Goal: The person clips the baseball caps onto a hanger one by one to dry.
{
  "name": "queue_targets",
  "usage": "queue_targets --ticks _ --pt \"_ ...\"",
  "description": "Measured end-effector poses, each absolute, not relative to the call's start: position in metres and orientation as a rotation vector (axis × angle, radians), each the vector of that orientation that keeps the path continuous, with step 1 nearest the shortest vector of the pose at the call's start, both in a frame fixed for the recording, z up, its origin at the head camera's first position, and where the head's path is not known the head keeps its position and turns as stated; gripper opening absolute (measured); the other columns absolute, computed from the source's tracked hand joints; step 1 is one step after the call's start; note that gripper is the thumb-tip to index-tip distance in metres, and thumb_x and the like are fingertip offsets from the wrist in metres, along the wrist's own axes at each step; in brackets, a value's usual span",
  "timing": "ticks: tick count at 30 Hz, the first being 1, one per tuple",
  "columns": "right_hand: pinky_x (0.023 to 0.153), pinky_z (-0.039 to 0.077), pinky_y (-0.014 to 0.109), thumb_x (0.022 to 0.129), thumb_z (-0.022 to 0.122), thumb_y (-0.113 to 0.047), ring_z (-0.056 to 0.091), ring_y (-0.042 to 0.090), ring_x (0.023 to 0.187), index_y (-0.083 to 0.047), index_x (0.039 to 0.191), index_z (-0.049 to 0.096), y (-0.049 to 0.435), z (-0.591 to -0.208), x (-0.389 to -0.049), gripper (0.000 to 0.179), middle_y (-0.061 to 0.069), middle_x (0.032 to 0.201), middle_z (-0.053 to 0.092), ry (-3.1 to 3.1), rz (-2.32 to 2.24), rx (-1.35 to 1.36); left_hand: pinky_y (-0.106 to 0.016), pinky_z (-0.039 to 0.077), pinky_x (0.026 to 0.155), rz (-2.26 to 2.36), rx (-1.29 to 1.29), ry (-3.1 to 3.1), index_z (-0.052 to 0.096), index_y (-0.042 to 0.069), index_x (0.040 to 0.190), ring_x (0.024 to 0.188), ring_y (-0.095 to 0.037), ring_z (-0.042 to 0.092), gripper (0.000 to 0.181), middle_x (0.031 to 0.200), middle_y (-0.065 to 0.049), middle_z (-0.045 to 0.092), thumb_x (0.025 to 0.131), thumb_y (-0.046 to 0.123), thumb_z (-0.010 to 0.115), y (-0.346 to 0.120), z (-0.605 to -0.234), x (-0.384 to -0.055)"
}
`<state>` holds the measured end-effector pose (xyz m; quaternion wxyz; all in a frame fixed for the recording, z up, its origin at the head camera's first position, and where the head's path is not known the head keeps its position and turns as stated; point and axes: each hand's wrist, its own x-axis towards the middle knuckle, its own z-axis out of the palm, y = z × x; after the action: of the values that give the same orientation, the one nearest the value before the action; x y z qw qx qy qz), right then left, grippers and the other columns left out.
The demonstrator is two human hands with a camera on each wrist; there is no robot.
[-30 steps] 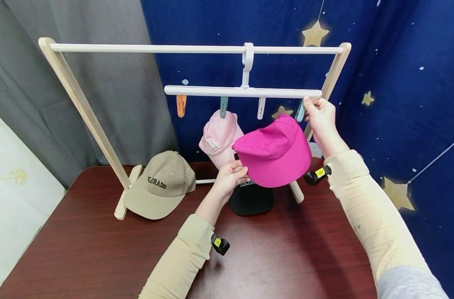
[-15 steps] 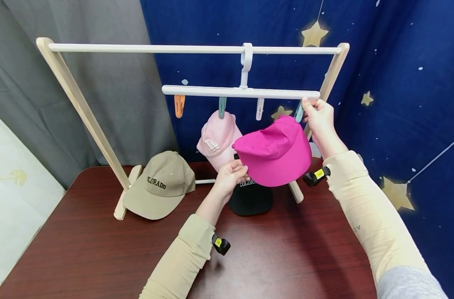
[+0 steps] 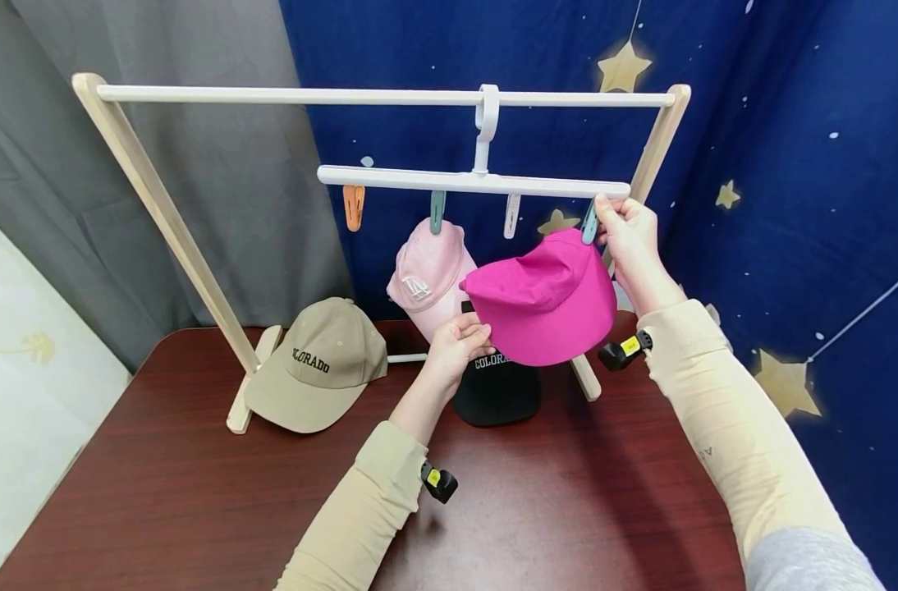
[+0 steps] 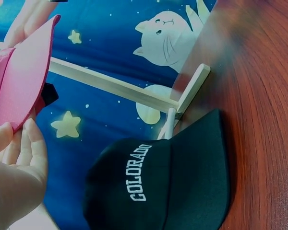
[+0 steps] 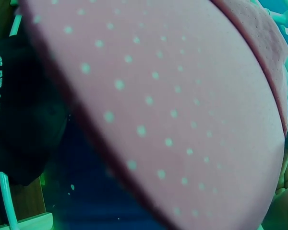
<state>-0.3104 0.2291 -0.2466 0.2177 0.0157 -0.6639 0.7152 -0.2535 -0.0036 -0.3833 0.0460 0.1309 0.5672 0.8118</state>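
Observation:
A magenta cap [image 3: 541, 295] hangs under the right end of a white clip hanger [image 3: 390, 176]. My left hand [image 3: 451, 349] pinches the cap's edge between thumb and fingers, as the left wrist view shows at its brim [image 4: 31, 76]. At the hanger's end my right hand [image 3: 632, 238] pinches a teal clip [image 3: 589, 222], whose lower tip overlaps the crown. The cap's brim [image 5: 158, 96] fills most of the right wrist view and hides much of the right hand [image 5: 285, 191]. Further left, a green clip [image 3: 437, 213] holds a light pink cap [image 3: 423, 267].
Orange [image 3: 354, 208] and white [image 3: 511, 215] clips hang with nothing in them. A wooden rack [image 3: 168, 213] carries the hanger on its white rod [image 3: 286, 96]. On the dark red table [image 3: 198, 509] lie a beige cap [image 3: 323, 353] and a black cap [image 3: 497, 394].
The hanger has shifted slightly left and its right end has dipped a little, with my right hand and the teal clip. My left hand keeps its hold on the magenta cap.

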Motion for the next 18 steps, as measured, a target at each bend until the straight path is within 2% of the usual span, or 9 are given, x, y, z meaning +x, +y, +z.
queue_targets --ticks 8,18 --pt "0.05 0.044 0.016 0.094 0.062 -0.016 0.051 0.007 0.056 -0.008 0.075 0.056 0.2296 -0.2474 -0.308 0.022 -0.003 0.06 0.055 -1.838 2.016 0.062 -0.025 0.054 0.067 2.488 0.374 1.73 0.053 -0.016 0.113 0.065 -0.014 0.06 0.02 0.081 -0.005 0.063 0.094 -0.007 0.052 -0.0039 -0.3836 -0.2541" --pt "0.053 0.046 0.014 0.094 0.062 -0.022 0.052 0.009 0.063 -0.011 0.075 0.064 0.2295 -0.2482 -0.3056 0.022 -0.001 0.067 0.055 -1.874 2.028 0.066 -0.033 0.055 0.072 2.488 0.397 1.786 0.056 -0.015 0.112 0.069 -0.015 0.062 0.02 0.087 -0.008 0.065 0.093 -0.006 0.054 -0.0076 -0.3898 -0.2559"
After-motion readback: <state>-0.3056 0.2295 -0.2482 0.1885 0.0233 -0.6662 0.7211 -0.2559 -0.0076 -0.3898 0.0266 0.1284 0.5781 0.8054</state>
